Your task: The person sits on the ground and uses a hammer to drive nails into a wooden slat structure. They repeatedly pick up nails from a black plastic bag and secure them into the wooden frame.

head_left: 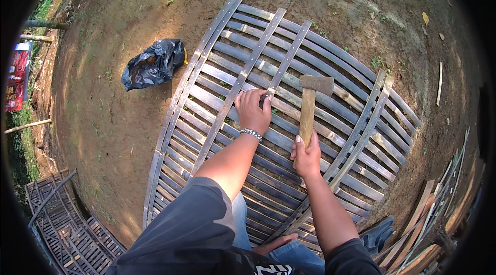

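Observation:
Beneath both my hands lies a large slatted bamboo panel (289, 140), its grey slats fastened to crosswise strips with rows of studs. My left hand (254, 110), with a chain bracelet at its wrist, is closed around the lower end of a short dark cross strip (289, 58). Its fingers partly cover that end, so I cannot tell whether a small nail is also in them. In my right hand (307, 156) is a hatchet (316, 85), gripped low on its wooden handle. The hatchet's head is up, above the slats, to the right of my left hand.
A crumpled black plastic bag (155, 64) sits on the dirt left of the panel. Slatted dark frames (67, 223) are at lower left. Long split strips and boards (423, 223) pile up at lower right, beside dark footwear (377, 234). A red packet (18, 78) lies far left.

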{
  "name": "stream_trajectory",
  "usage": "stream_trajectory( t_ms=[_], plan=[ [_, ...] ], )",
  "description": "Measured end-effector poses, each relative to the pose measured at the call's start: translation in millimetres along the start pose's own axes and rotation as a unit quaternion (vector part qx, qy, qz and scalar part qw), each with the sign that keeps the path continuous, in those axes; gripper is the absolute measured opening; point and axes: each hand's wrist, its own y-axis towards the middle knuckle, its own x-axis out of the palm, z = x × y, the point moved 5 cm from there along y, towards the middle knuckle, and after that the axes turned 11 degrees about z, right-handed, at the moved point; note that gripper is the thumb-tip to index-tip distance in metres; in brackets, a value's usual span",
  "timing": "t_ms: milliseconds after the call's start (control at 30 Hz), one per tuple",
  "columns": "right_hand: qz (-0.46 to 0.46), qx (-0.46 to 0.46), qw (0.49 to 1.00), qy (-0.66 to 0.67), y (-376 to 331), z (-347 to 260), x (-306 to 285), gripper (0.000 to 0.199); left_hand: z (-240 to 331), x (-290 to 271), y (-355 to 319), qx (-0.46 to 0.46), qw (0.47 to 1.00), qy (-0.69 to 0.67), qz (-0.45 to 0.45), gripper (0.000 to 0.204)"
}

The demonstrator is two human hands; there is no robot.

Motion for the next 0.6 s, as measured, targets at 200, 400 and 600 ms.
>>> stream_trajectory(
  t_ms=[200,400,600],
  plan=[
    [0.004,0.000,1.000,0.001,0.0,-1.6,-0.3,0.049,-7.0,-5.3,-1.6,-0.010,0.999,-0.044,0.028,0.007],
    [0.008,-0.006,1.000,-0.018,-1.3,-3.5,-0.5,0.047,-17.9,-9.2,-3.0,-0.035,0.996,-0.079,-0.012,0.006],
    [0.016,-0.018,0.999,-0.031,-3.4,-10.2,-0.4,0.046,-18.4,-11.8,-3.1,-0.033,0.996,-0.075,-0.032,0.010]
  ],
)
